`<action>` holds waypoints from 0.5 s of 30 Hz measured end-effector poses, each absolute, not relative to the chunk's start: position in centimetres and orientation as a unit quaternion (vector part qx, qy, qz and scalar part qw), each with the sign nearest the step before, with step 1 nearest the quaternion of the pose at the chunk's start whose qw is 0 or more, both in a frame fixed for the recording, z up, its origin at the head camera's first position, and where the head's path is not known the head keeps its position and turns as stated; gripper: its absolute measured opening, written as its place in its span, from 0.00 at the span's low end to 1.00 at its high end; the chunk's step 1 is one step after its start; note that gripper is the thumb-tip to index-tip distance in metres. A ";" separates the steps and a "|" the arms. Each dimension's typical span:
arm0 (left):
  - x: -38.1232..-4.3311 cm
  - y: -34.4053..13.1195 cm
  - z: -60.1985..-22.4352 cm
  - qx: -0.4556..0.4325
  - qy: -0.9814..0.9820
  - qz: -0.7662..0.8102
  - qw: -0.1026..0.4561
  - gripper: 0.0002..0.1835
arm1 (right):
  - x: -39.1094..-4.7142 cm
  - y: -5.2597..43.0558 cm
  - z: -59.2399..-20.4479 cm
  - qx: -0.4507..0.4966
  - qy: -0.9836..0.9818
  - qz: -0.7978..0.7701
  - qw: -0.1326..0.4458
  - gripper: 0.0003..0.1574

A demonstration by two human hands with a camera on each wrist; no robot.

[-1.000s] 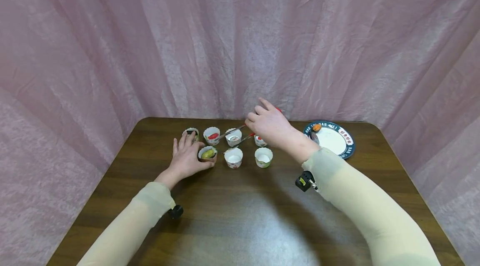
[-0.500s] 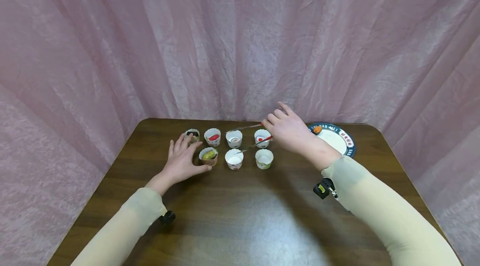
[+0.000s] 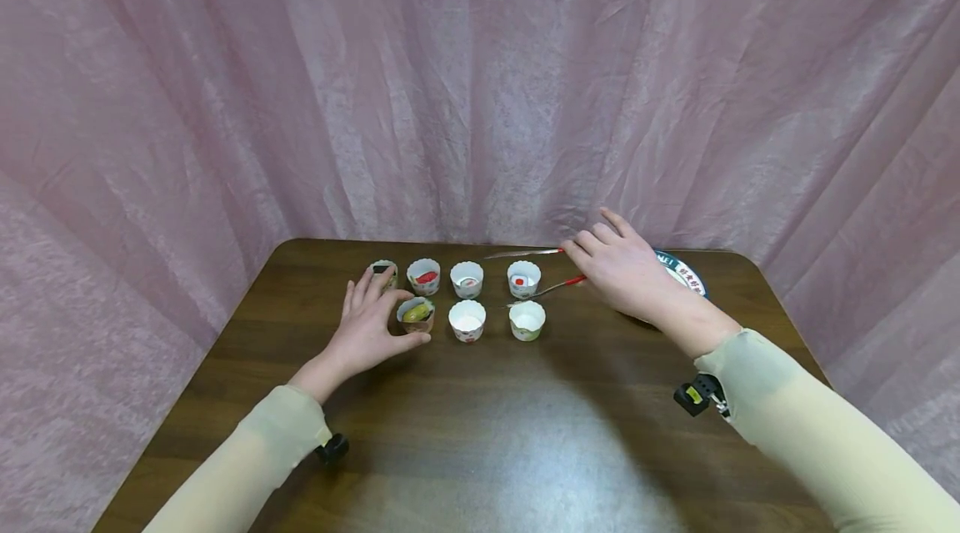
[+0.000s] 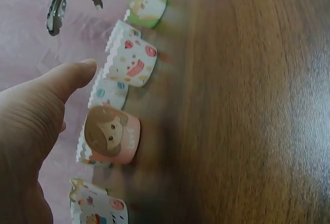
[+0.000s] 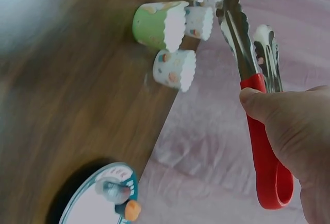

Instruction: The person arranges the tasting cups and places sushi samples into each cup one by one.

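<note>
My right hand (image 3: 618, 270) grips tongs (image 5: 256, 121) with red handles and scalloped metal arms. The arms stand spread apart, with nothing between their tips, above the right-hand cups in the head view. My left hand (image 3: 366, 337) has thumb and fingers spread around a pink paper cup (image 4: 129, 144) holding a yellow-green piece (image 3: 417, 313). In the left wrist view the thumb is apart from that cup. Behind, one paper cup (image 3: 425, 288) holds a red piece (image 3: 427, 277), and another (image 3: 522, 292) a small red and white one. My left fingers partly cover a cup with a dark piece (image 3: 382, 269).
A white plate (image 3: 682, 270) with a blue rim lies at the right, mostly behind my right hand. An orange-topped piece (image 5: 132, 210) sits on it. Two front cups, one white (image 3: 467, 335) and one green (image 3: 527, 334), show white insides. A pink curtain (image 3: 480, 99) hangs behind the table.
My right hand has moved right with the tongs, from over the middle cups toward the plate, which it now covers more. My left hand has drawn slightly back from the pink cup.
</note>
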State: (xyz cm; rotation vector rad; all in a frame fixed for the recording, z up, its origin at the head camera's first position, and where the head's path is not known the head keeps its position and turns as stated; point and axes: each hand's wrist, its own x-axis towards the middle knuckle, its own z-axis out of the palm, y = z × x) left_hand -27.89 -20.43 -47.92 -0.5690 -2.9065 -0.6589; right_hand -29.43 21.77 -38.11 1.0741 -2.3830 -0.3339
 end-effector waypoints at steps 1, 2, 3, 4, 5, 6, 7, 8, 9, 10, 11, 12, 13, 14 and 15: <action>-27.8 -20.3 -47.8 -0.188 -0.956 -0.219 0.055 0.42 | -29.3 22.2 -38.1 0.394 -0.876 -0.123 0.249 0.37; -27.7 -20.2 -47.7 -0.190 -0.955 -0.222 0.058 0.42 | -29.1 22.6 -38.1 0.393 -0.877 -0.123 0.247 0.38; -27.7 -20.0 -47.5 -0.192 -0.954 -0.224 0.060 0.41 | -29.0 23.1 -38.0 0.392 -0.878 -0.123 0.246 0.39; -27.6 -19.9 -47.4 -0.194 -0.953 -0.225 0.062 0.41 | -28.9 23.6 -38.0 0.390 -0.879 -0.122 0.248 0.40; -27.6 -19.7 -47.3 -0.197 -0.952 -0.224 0.065 0.41 | -28.7 24.1 -37.9 0.388 -0.879 -0.119 0.250 0.40; -27.5 -19.6 -47.2 -0.199 -0.952 -0.224 0.067 0.41 | -28.6 24.6 -37.9 0.387 -0.879 -0.116 0.254 0.41; -27.5 -19.4 -47.1 -0.200 -0.952 -0.224 0.067 0.41 | -28.6 25.1 -37.9 0.386 -0.879 -0.113 0.257 0.41; -27.4 -19.2 -47.0 -0.203 -0.951 -0.223 0.067 0.41 | -28.5 25.7 -37.8 0.384 -0.879 -0.110 0.260 0.41; -27.4 -19.1 -46.9 -0.206 -0.951 -0.221 0.067 0.40 | -28.5 26.3 -37.8 0.383 -0.879 -0.108 0.264 0.41; -27.3 -18.9 -46.8 -0.208 -0.951 -0.220 0.066 0.40 | -28.4 26.9 -37.7 0.380 -0.880 -0.106 0.266 0.41; -27.3 -18.8 -46.7 -0.210 -0.951 -0.217 0.065 0.40 | -28.3 27.4 -37.6 0.378 -0.881 -0.104 0.267 0.40; -27.2 -18.7 -46.6 -0.212 -0.951 -0.216 0.063 0.40 | -28.2 28.0 -37.5 0.375 -0.882 -0.105 0.267 0.40; -27.2 -18.5 -46.5 -0.215 -0.951 -0.213 0.063 0.40 | -28.1 28.6 -37.5 0.371 -0.883 -0.104 0.267 0.39; -27.2 -18.4 -46.4 -0.218 -0.951 -0.211 0.062 0.40 | -27.9 29.2 -37.4 0.366 -0.886 -0.104 0.265 0.39; -27.2 -18.3 -46.4 -0.220 -0.951 -0.209 0.063 0.41 | -27.7 29.8 -37.3 0.361 -0.889 -0.103 0.262 0.39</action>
